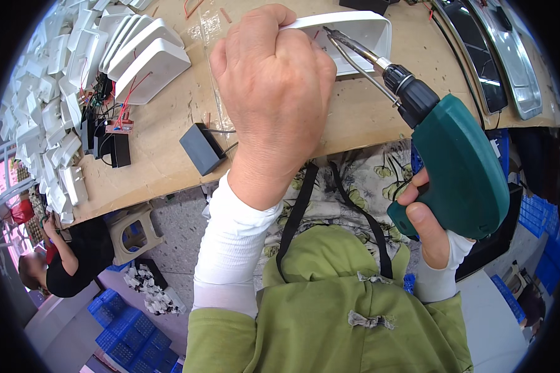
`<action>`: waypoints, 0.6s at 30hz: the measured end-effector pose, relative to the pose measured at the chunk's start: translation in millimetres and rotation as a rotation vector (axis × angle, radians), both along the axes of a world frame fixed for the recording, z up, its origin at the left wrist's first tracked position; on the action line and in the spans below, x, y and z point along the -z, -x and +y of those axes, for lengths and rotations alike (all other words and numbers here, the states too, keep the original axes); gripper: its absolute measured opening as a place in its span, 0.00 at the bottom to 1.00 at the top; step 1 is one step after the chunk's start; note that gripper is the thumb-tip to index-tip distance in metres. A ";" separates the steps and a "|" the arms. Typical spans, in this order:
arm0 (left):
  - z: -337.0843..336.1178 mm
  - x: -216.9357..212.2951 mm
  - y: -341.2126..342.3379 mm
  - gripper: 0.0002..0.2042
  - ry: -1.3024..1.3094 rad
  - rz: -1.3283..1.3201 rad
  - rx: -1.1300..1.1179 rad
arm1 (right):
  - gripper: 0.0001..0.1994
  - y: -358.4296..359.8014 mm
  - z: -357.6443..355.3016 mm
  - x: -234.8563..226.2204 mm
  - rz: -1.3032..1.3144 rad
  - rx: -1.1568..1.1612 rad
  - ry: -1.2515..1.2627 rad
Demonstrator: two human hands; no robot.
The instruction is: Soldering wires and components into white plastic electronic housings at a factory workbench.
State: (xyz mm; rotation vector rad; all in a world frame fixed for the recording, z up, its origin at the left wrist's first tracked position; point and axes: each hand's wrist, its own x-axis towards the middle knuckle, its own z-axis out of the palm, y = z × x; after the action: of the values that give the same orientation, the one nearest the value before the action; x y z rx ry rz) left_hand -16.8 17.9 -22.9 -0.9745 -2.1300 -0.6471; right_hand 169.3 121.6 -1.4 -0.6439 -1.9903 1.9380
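My left hand (pixel 274 93) is closed over the near left side of a white plastic housing (pixel 376 40), tilted above the table with its hollow inside partly showing. The fingers' far ends are hidden behind the hand. In my right hand (pixel 430 227) is a green soldering gun (pixel 463 161), gripped by its handle. Its dark tip and thin bent feed tube reach into the housing; whether the tip touches anything there I cannot tell. Beside my left wrist, at the table's near edge, lies a small black box (pixel 202 149) with dark leads running under the wrist.
A large heap of white plastic parts (pixel 50 105) covers the table's left end. Several white housings (pixel 152 71) stand near it, beside a wired circuit board (pixel 121 126). A metal tray (pixel 510 56) lies far right. Another person (pixel 74 255) is at lower left, near a stool (pixel 130 233).
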 end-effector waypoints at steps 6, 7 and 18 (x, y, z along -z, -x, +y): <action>-0.1 -2.0 0.2 0.02 0.000 -0.001 0.012 | 0.23 -0.7 -0.7 -1.8 -0.026 0.006 -0.001; 0.1 -2.1 0.1 0.02 0.000 0.004 0.017 | 0.23 -1.1 -1.1 -2.4 -0.026 0.007 -0.002; 31.9 32.1 44.2 0.04 -0.768 0.419 0.552 | 0.24 -0.3 -4.6 -4.7 -0.016 0.051 0.014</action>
State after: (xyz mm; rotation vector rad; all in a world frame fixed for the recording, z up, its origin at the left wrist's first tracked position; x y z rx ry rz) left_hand -61.0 49.8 -55.0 -1.1069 -1.0786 -1.2721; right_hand 169.6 117.0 3.3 -0.7091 -1.9520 1.9239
